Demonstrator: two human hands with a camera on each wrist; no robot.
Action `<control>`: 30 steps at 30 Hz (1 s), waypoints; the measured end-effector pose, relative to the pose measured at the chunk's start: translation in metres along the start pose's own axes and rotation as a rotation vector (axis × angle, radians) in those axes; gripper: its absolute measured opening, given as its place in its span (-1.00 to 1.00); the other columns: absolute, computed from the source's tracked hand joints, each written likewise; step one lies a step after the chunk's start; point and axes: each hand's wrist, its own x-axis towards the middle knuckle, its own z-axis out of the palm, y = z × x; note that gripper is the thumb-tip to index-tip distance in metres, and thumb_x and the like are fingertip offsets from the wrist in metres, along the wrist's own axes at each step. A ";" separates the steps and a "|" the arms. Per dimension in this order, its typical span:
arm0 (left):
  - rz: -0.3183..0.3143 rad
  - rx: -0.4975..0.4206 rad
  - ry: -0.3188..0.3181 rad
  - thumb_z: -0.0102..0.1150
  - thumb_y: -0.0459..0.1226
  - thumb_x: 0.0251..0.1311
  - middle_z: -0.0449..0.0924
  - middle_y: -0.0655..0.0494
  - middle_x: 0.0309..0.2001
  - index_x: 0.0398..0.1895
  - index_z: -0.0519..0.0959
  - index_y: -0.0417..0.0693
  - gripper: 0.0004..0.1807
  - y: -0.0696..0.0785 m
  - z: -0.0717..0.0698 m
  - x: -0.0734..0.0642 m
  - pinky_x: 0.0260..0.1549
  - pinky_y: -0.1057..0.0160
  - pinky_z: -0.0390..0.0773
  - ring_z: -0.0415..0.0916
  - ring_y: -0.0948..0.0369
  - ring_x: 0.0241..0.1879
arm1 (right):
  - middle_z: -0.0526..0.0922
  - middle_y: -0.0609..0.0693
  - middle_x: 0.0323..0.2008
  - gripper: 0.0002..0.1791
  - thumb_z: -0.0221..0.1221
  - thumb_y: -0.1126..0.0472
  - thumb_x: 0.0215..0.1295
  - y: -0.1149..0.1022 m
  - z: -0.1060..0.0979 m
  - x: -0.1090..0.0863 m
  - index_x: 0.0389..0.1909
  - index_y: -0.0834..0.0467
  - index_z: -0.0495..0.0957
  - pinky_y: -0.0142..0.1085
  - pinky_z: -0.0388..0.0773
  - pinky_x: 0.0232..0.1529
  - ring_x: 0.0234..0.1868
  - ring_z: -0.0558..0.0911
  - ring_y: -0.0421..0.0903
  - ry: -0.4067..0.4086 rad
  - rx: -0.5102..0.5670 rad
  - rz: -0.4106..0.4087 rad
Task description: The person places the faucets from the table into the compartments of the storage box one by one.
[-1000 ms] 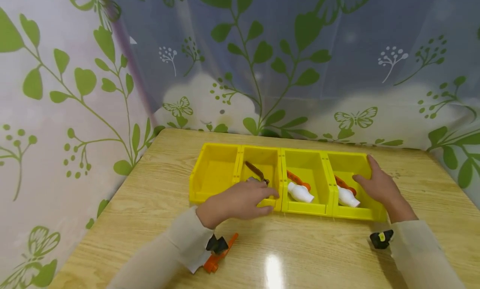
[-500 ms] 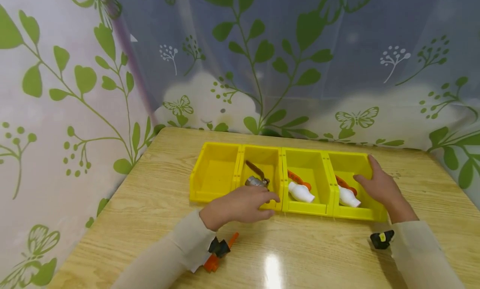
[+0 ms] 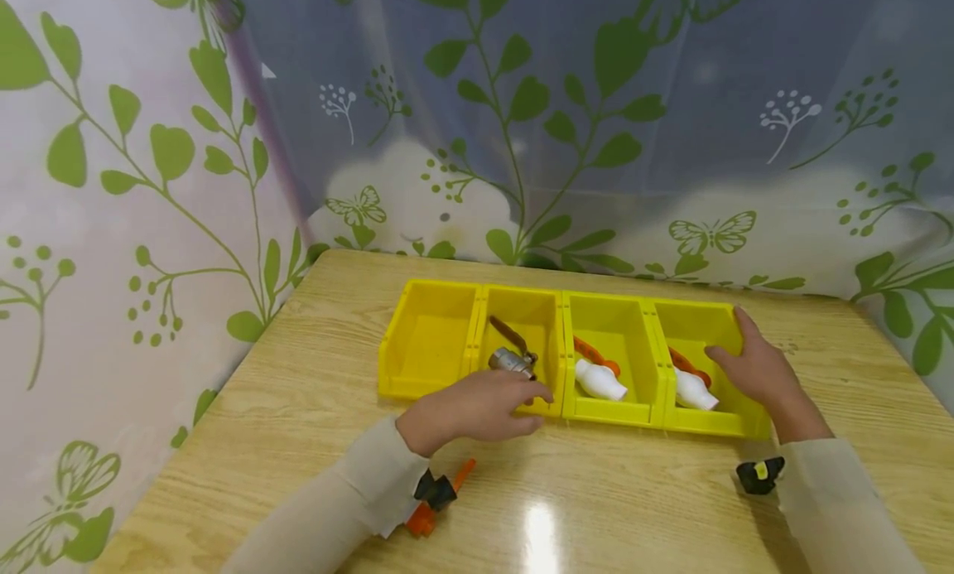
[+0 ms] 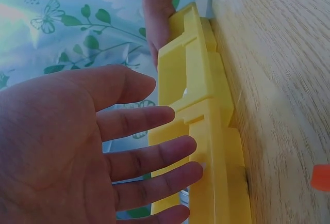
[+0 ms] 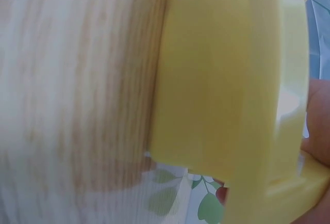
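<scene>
Four-sided yellow bins stand joined in a row. My left hand hovers at the front lip of the second bin from the left. Its fingers are extended and spread in the left wrist view, holding nothing. Inside that bin lies a metal ball valve with a brown lever. My right hand grips the side wall of the rightmost bin, thumb on the inner side. In that bin is a white ball valve with an orange lever. A similar white valve lies in the third bin.
The leftmost bin shows a bare floor. On the wooden table, an orange-handled piece lies partly hidden under my left wrist. Patterned curtains rise behind and to the left of the table.
My left hand has drawn slightly back toward the front lip, uncovering more of the metal valve. The right hand keeps its grip on the bin.
</scene>
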 end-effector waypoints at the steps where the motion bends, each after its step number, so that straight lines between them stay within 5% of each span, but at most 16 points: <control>1: -0.002 -0.003 -0.002 0.04 -0.09 0.41 0.49 0.14 0.23 0.31 0.44 0.06 -0.55 -0.001 0.000 0.000 0.15 0.22 0.43 0.43 0.21 0.19 | -0.11 0.60 0.37 -0.03 -0.10 -0.10 0.47 0.000 0.000 0.000 0.47 0.32 -0.52 0.41 0.12 0.16 0.23 0.11 0.61 -0.002 -0.001 0.000; 15: 0.021 -0.029 0.009 0.03 -0.11 0.41 0.49 0.16 0.24 0.30 0.45 0.03 -0.56 -0.007 0.000 0.001 0.14 0.20 0.44 0.45 0.22 0.19 | -0.12 0.61 0.36 -0.02 -0.12 -0.11 0.47 0.006 0.002 0.001 0.47 0.33 -0.54 0.41 0.15 0.13 0.21 0.13 0.61 -0.015 0.002 -0.009; 22: 0.020 0.027 0.073 0.06 -0.09 0.39 0.45 0.10 0.26 0.28 0.48 0.05 -0.57 -0.010 -0.002 0.000 0.27 0.14 0.31 0.33 0.13 0.30 | -0.11 0.61 0.36 -0.03 -0.12 -0.11 0.47 0.004 0.001 0.001 0.47 0.33 -0.53 0.41 0.14 0.14 0.21 0.13 0.62 -0.004 -0.010 -0.012; 30: 0.011 0.101 0.136 0.17 -0.07 0.31 0.41 0.04 0.24 0.23 0.51 0.11 -0.57 -0.011 -0.003 -0.003 0.17 0.10 0.39 0.35 0.08 0.21 | -0.10 0.61 0.36 -0.03 -0.12 -0.10 0.47 0.002 0.000 0.001 0.47 0.34 -0.51 0.40 0.15 0.14 0.21 0.14 0.61 0.001 -0.016 -0.021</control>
